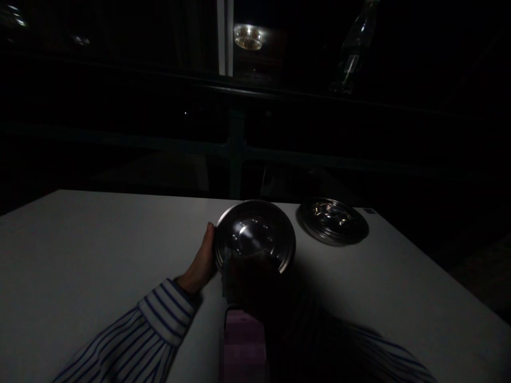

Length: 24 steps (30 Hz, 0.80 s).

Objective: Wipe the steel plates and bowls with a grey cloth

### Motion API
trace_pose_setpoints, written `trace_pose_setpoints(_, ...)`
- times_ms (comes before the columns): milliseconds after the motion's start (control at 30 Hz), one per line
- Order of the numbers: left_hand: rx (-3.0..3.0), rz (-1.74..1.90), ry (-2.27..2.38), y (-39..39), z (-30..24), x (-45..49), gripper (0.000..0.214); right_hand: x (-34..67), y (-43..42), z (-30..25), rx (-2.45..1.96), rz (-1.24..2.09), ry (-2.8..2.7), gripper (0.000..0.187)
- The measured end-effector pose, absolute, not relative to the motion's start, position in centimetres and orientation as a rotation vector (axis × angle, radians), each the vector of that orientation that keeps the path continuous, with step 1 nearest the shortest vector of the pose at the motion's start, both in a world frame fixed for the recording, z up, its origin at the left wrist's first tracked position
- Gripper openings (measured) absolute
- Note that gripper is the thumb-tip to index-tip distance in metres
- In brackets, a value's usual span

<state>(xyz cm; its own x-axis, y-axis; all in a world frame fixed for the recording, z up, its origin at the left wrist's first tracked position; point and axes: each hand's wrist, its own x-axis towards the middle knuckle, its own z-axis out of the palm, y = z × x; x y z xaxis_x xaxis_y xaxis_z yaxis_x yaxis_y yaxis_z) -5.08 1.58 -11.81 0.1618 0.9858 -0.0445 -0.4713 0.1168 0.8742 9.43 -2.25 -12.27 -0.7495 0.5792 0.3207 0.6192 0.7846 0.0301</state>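
Observation:
A shiny round metal bowl (255,229) is tilted toward me above the white table. My left hand (202,263) grips its left rim, thumb up along the edge. In deep shadow, my right hand (259,284) is at the bowl's lower front. A dim greyish, cloth-like piece (228,274) shows at its fingers, too dark to name. To the right of the bowl, a stack of metal dishes (333,221) rests on the table. Striped cuffs cover both wrists.
The white table (99,239) has its far edge just behind the bowl. A pink object (244,340), partly blurred, is at the bottom centre. Beyond the table are dark rails (235,154), and a clear bottle (355,50) stands on a ledge. A lit ceiling lamp (248,37) shines behind.

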Motion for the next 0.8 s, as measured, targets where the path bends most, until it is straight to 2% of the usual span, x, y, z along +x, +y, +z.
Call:
trace_pose_setpoints(267, 0.848, 1.390, 0.913, 2.0, -12.0, -5.0, 0.062, 10.2, -2.5, -11.9, -0.897, -0.204, -2.664, 0.040)
trace_pose_setpoints(500, 0.800, 1.376, 0.955, 2.1, -11.8, -5.0, 0.064, 11.6, -1.7, -12.9, -0.945, -0.187, -2.646, 0.036)
trace_pose_setpoints(700, 0.821, 1.424, 1.029, 2.0, -11.3, -4.9, 0.059, 10.5, -1.9, -13.2, -0.959, -0.203, -2.614, 0.043)
trace_pose_setpoints(800, 0.839, 1.441, 1.050, 2.0, -11.2, -4.9, 0.058, 10.5, -1.5, -13.2, -0.950, -0.221, -2.625, 0.037)
